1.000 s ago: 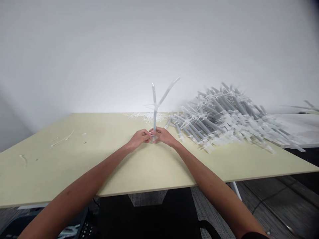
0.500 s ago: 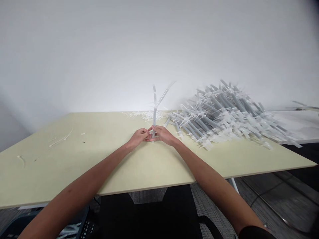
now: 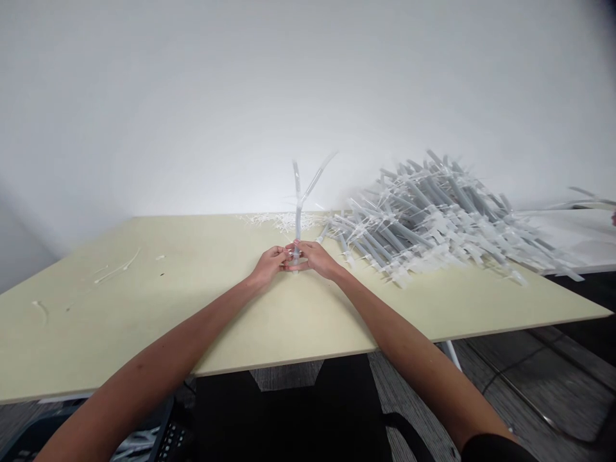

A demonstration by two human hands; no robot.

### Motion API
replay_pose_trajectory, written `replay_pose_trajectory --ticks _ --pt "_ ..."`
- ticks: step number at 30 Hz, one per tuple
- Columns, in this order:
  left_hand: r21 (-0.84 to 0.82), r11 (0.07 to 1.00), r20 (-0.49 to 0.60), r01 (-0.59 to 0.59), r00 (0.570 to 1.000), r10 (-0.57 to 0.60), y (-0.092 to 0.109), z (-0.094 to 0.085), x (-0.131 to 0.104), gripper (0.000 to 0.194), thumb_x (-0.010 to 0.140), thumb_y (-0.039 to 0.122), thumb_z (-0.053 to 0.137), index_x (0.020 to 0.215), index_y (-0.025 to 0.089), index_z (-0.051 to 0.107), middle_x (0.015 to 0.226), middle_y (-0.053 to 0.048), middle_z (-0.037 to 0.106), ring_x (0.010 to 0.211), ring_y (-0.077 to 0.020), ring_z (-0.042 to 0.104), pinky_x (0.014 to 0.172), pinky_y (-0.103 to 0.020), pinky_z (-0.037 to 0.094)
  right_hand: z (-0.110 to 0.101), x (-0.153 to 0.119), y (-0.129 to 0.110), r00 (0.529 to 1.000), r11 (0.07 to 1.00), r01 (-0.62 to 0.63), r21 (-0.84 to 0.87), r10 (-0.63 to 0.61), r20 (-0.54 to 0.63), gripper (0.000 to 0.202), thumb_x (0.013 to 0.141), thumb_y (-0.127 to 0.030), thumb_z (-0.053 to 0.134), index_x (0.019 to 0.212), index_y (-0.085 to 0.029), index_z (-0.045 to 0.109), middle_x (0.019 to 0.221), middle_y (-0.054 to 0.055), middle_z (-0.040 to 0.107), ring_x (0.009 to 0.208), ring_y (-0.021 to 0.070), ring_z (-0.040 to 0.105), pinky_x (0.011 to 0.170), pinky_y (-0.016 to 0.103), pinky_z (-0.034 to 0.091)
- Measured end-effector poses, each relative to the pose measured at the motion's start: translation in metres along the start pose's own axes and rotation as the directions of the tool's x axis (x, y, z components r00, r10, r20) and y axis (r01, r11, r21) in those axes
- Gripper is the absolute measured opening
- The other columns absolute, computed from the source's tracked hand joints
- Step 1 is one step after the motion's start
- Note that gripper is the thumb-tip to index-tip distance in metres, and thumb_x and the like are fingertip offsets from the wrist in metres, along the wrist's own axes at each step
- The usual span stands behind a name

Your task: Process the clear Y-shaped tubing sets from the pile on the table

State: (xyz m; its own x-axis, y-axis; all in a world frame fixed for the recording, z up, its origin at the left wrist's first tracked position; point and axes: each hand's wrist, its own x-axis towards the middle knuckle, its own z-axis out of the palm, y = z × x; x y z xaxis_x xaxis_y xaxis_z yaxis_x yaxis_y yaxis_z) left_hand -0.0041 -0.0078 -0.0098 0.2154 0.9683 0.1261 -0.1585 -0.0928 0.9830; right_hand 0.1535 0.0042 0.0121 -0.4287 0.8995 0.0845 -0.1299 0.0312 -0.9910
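Note:
A clear, Y-shaped branched tube stands almost upright in front of me, its two thin branches pointing up. Around its lower end, the fingers of my right hand are closed on the tube. My left hand meets it from the other side, thumb and fingers pinched together beside the tube's base. Something small and whitish shows at those fingertips, too small to make out. Behind the tube lies a scatter of thin white cable ties.
A big heap of similar tubes with white ends covers the table's right side. Loose white strips lie on the left of the pale table. A dark basket with pale pieces sits below. Part of another person's hand shows at the right edge.
The tube and both my hands have shifted only slightly, with the grip kept. Part of another person's hand has come in at the right edge.

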Motion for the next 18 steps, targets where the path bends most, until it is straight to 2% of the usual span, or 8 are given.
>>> replay_pose_trajectory --ticks 5,10,14,18 --pt "0.066 0.998 -0.057 -0.005 0.998 0.009 -0.0011 -0.0012 0.0001 0.021 0.069 0.034 0.061 0.076 0.015 0.054 0.066 0.0 0.053 0.064 -0.012 0.053 0.071 -0.032 0.048 -0.0005 -0.0008 -0.0002 1.0 1.0 0.002 -0.03 -0.002 0.001 0.037 0.077 -0.047 0.059 0.09 -0.013 0.063 0.08 0.006 0.059 0.08 0.0171 0.058 0.071 0.034 0.056" --pt "0.103 0.994 -0.064 -0.028 0.997 0.034 -0.0027 -0.0022 0.0012 0.02 0.069 0.033 0.061 0.077 0.015 0.056 0.066 0.0 0.056 0.065 -0.0122 0.054 0.071 -0.032 0.049 -0.0019 -0.001 0.0031 0.998 0.994 0.064 -0.09 -0.061 0.034 0.033 0.061 -0.035 0.075 0.085 -0.016 0.061 0.078 0.002 0.057 0.076 0.0144 0.058 0.072 0.034 0.056" --pt "0.131 0.99 -0.094 -0.053 0.993 0.066 -0.0051 -0.0037 0.0035 0.018 0.068 0.031 0.06 0.077 0.015 0.057 0.066 0.0 0.058 0.064 -0.012 0.055 0.071 -0.031 0.048 -0.0021 0.0008 0.0067 0.997 0.992 0.072 -0.107 -0.071 0.006 0.027 0.062 -0.031 0.074 0.079 -0.016 0.059 0.077 0.001 0.056 0.074 0.0139 0.058 0.071 0.035 0.056" --pt "0.206 0.976 -0.188 -0.076 0.975 0.116 -0.0061 -0.0034 0.0044 0.019 0.069 0.033 0.059 0.076 0.016 0.058 0.066 -0.001 0.059 0.065 -0.0131 0.057 0.07 -0.03 0.048 -0.0008 0.0012 0.0065 0.997 0.991 0.075 -0.113 -0.078 -0.024 0.022 0.064 -0.029 0.071 0.076 -0.016 0.059 0.077 0.001 0.056 0.074 0.0137 0.058 0.071 0.035 0.056"
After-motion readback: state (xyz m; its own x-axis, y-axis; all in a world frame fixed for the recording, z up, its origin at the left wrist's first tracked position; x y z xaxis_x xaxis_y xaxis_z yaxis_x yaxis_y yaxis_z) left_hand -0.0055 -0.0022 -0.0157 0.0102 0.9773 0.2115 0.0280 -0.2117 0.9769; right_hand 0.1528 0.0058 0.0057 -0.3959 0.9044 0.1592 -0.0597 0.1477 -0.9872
